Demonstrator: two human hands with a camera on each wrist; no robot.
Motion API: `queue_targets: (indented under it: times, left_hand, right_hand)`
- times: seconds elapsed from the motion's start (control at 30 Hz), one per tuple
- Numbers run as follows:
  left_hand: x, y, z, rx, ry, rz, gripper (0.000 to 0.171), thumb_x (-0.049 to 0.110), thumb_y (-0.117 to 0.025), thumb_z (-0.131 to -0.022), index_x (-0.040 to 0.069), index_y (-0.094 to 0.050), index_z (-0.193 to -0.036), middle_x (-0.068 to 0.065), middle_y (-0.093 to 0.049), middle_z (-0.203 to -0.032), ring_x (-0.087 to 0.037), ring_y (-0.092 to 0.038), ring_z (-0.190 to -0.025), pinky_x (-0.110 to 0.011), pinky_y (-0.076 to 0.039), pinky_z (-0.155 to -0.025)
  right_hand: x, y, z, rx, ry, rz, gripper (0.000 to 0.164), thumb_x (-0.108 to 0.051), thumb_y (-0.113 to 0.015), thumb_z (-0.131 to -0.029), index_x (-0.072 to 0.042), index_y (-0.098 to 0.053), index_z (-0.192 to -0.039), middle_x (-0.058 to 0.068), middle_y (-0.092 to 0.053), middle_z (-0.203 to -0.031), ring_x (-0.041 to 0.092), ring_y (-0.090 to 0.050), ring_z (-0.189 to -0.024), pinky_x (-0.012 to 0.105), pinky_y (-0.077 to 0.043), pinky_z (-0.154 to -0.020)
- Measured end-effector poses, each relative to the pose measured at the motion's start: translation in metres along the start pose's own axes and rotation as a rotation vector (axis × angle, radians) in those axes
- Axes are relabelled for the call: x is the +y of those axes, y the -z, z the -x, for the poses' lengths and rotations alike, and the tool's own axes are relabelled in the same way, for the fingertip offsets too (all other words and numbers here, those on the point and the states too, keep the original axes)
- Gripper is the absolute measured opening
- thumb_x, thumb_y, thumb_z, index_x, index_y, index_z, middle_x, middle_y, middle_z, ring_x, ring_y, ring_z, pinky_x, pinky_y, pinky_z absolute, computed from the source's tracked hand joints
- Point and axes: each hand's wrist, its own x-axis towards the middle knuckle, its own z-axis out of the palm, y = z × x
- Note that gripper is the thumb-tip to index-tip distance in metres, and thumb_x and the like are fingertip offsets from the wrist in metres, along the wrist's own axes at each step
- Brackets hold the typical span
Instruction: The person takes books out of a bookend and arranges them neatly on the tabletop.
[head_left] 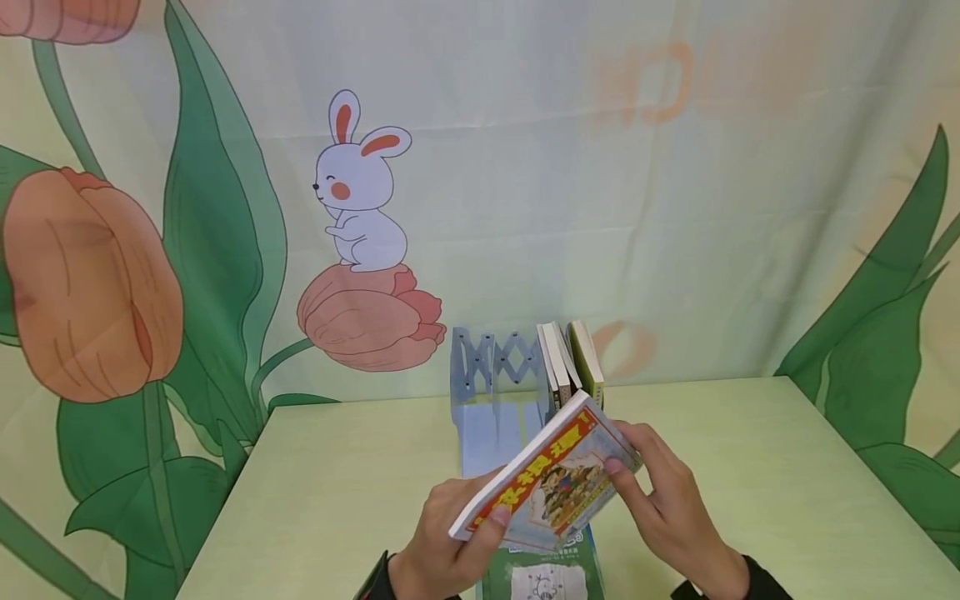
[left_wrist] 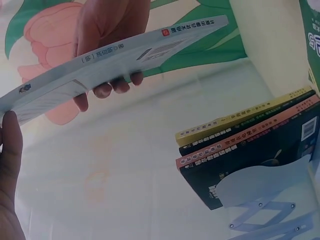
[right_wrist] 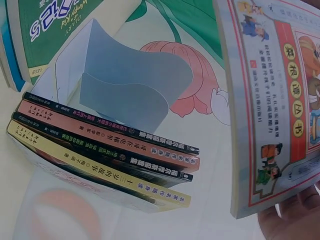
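Note:
A thin illustrated book (head_left: 573, 475) is held tilted above the table, its red-and-yellow title strip facing up. My left hand (head_left: 453, 529) grips its lower left corner, thumb on the cover. My right hand (head_left: 667, 508) holds the right edge, with the thumb on the cover and the fingers partly behind. In the left wrist view the book's pale spine (left_wrist: 150, 47) shows; in the right wrist view, part of a bordered illustrated cover (right_wrist: 272, 100). Below the held book lies a green book (head_left: 540, 575), partly hidden by it.
Behind the held book stands a blue-grey expanding book rack (head_left: 472, 367). Several books (head_left: 558, 362) stand upright at its right side, with yellow, black and pink spines in the right wrist view. A pale green table (head_left: 330, 483) meets a printed cloth backdrop (head_left: 525, 208).

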Motion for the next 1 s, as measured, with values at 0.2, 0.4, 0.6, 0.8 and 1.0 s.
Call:
queue_targets:
  times: [0.2,0.4,0.6,0.8,1.0]
  left_hand:
    - [-0.001,0.0,0.003,0.01,0.062,0.085,0.037,-0.002,-0.048,-0.094,-0.009,-0.055,-0.13,-0.029,-0.07,-0.092,-0.024,-0.074,-0.071,-0.024,-0.058,-0.064]
    - [0.001,0.0,0.006,0.031,0.188,0.145,0.048,-0.015,-0.049,-0.081,-0.006,-0.056,-0.128,-0.028,-0.07,-0.09,-0.023,-0.074,-0.07,-0.025,-0.058,-0.063]
    - [0.004,0.002,0.004,0.072,0.356,0.207,0.042,-0.018,-0.045,-0.083,-0.007,-0.059,-0.122,-0.028,-0.07,-0.091,-0.021,-0.074,-0.071,-0.028,-0.059,-0.063]
    - [0.003,0.003,0.002,0.093,0.463,0.192,0.04,-0.015,-0.045,-0.091,-0.004,-0.055,-0.129,-0.026,-0.07,-0.099,-0.015,-0.073,-0.079,-0.029,-0.059,-0.068]
    - [-0.001,0.0,0.004,0.054,0.5,0.159,0.035,-0.013,-0.045,-0.093,-0.004,-0.058,-0.125,-0.025,-0.071,-0.103,-0.013,-0.073,-0.086,-0.03,-0.06,-0.071]
  right_hand:
    - [0.002,0.0,0.003,0.05,0.055,-0.05,0.026,0.005,-0.059,-0.092,-0.009,-0.058,-0.115,-0.006,-0.059,-0.094,0.002,-0.055,-0.08,0.017,-0.045,-0.071]
    - [0.002,-0.001,0.006,0.043,0.03,-0.086,0.023,0.008,-0.058,-0.091,-0.008,-0.057,-0.107,-0.003,-0.061,-0.088,0.002,-0.058,-0.074,0.016,-0.048,-0.067]
    - [0.002,-0.004,0.012,0.057,0.036,-0.203,0.022,0.012,-0.053,-0.093,-0.001,-0.056,-0.11,0.003,-0.062,-0.082,0.002,-0.059,-0.063,0.016,-0.048,-0.056]
    - [-0.001,-0.007,0.016,0.078,0.012,-0.323,0.022,0.015,-0.048,-0.094,0.004,-0.055,-0.111,0.009,-0.063,-0.083,0.004,-0.062,-0.063,0.019,-0.051,-0.056]
    - [-0.002,-0.01,0.017,0.132,-0.03,-0.321,0.022,0.016,-0.049,-0.093,0.005,-0.056,-0.11,0.009,-0.064,-0.083,0.004,-0.062,-0.062,0.02,-0.051,-0.054]
